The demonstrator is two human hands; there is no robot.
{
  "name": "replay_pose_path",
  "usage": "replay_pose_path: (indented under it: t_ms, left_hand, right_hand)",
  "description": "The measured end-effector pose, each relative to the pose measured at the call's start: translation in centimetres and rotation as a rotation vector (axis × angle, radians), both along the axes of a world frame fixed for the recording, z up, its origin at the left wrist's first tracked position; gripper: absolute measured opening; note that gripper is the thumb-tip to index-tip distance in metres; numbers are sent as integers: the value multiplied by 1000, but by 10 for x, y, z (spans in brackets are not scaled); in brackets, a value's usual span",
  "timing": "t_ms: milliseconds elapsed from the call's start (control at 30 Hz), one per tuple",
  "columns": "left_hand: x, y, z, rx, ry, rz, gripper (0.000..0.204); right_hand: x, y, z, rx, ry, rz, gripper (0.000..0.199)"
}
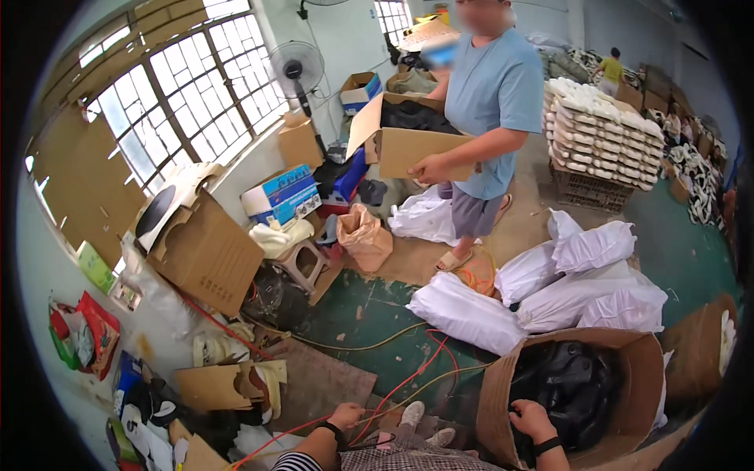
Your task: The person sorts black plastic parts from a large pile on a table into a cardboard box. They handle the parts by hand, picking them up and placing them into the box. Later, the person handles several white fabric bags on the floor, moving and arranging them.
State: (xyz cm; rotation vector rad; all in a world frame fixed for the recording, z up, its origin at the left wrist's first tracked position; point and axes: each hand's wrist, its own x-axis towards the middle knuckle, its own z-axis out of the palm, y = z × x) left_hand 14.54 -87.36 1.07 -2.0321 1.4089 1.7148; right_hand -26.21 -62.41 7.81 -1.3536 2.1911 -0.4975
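Observation:
My right hand (534, 421) reaches over the near left part of a large open cardboard box (496, 392). Its fingers are curled at the inside wall, beside glossy black material (565, 381) that fills the box; what they grip, if anything, cannot be made out. Left of my body, my left hand (345, 415) is held low over the floor near red and yellow hoses (412, 380). Its fingers are drawn together, and anything in them is too small to tell. Dark bands circle both my wrists.
Ahead stands a person (496, 102) in a light blue shirt, holding a cardboard box (416, 149) of black material. Stuffed white sacks (471, 312) lie beyond my box. Stacked white parts (601, 129) rest on a crate. Left are a tilted carton (208, 255), a stool (302, 263) and scraps.

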Motion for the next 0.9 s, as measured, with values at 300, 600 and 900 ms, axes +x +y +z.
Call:
replay_pose_path:
  t_ms: [300,600,900]
  left_hand:
    - [48,32,-18,-90,10,21,19]
    - [85,0,12,-135,70,282,27]
    - [130,-14,72,-181,87,503,34]
  right_hand:
    - [58,4,-15,65,-90,113,27]
    - [73,34,-8,132,-110,28,24]
    - [71,-14,-15,162,-68,133,28]
